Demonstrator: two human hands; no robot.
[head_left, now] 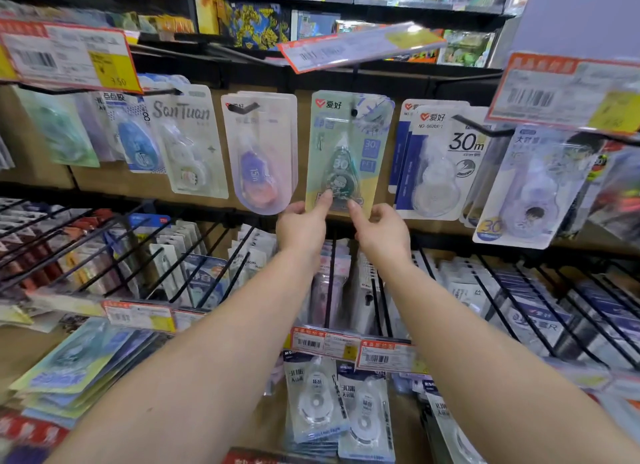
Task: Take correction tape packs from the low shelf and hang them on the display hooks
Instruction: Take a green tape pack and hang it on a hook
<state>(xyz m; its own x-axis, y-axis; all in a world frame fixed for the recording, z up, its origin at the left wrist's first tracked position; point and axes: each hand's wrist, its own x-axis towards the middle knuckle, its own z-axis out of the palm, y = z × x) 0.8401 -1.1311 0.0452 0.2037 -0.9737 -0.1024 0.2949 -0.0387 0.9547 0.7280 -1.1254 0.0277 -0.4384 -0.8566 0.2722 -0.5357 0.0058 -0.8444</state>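
A green and yellow correction tape pack (346, 145) hangs on a black display hook (354, 112) at the centre of the wooden display board. My left hand (302, 225) pinches the pack's lower left corner, thumb on its front. My right hand (379, 229) touches the lower right edge with its forefinger stretched out and the other fingers curled. More packs of the same kind lie in a stack on the low shelf (72, 370) at the lower left.
Other tape packs hang on neighbouring hooks: a purple one (258, 158) to the left, a white "30m" one (440, 162) to the right. Price tags (360, 46) jut out above the hooks. Black wire dividers (180, 255) hold goods below; white tape packs (339, 404) hang lower down.
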